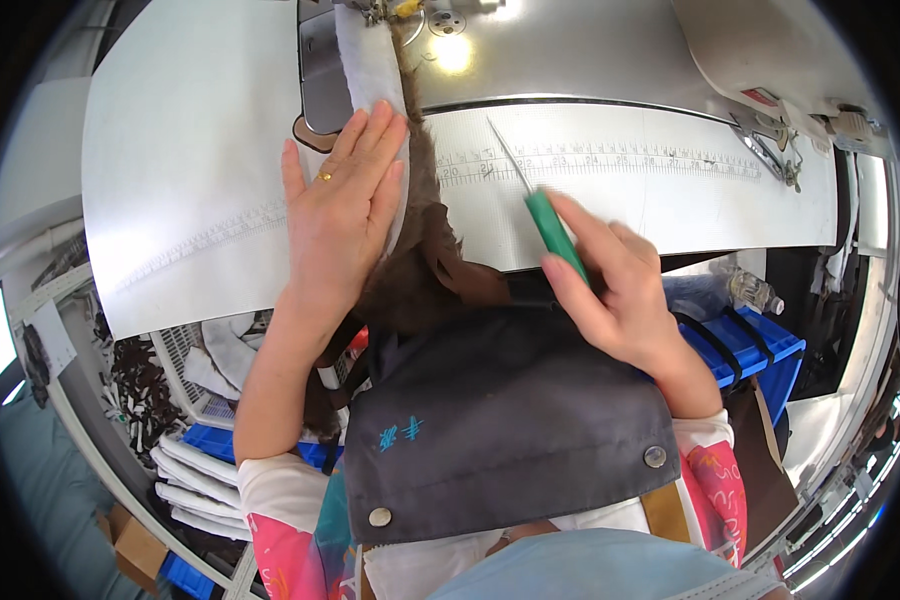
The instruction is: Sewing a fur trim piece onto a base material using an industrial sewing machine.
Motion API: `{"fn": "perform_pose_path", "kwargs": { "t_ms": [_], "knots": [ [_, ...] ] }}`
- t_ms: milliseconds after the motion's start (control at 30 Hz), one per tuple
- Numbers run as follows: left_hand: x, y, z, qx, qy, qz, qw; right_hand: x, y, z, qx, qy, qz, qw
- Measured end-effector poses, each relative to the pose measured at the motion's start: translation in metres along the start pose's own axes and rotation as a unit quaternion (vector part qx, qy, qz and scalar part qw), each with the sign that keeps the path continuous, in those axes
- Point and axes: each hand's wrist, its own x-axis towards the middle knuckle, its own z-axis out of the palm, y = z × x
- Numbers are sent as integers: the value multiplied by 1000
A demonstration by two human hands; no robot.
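Note:
My left hand [342,200] lies flat, fingers spread, on a strip of white cloth [368,70] backed with brown furry fabric [420,240]. The strip runs up the white sewing table [190,160] to the needle area of a sewing machine [410,12] at the top. My right hand [610,285] holds a thin metal awl with a green handle [555,232]; its point rests on the table near a printed ruler scale [610,160]. A dark grey apron [510,420] covers my lap.
The machine's metal bed [570,50] shines at the top. A blue crate [745,345] and a clear bottle [750,290] sit to the right below the table. White baskets and stacked white cloth pieces [195,470] are at the lower left.

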Motion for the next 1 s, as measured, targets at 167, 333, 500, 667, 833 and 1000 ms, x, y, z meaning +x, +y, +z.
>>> {"fn": "perform_pose_path", "kwargs": {
  "t_ms": [167, 333, 500, 667, 833, 1000],
  "knots": [
    [0, 5, 9, -8, 53, 6, 999, 43, -4, 42, -136, 11, -32, 990],
    [1, 6, 8, -15, 64, -2, 998, 57, -2, 47, -169, -36, -60, 983],
    [1, 4, 6, 10, 51, 8, 999, 38, -5, 27, -152, -159, -122, 968],
    [4, 8, 5, 52, 71, 23, 996, 22, -10, 26, -141, -156, -111, 971],
    [18, -1, 8, 48, 107, 39, 992, 37, -3, 31, -140, -117, -139, 973],
    [34, -10, 13, 42, 134, 42, 989, 54, 0, 31, -152, -127, -131, 971]
  ]
}}
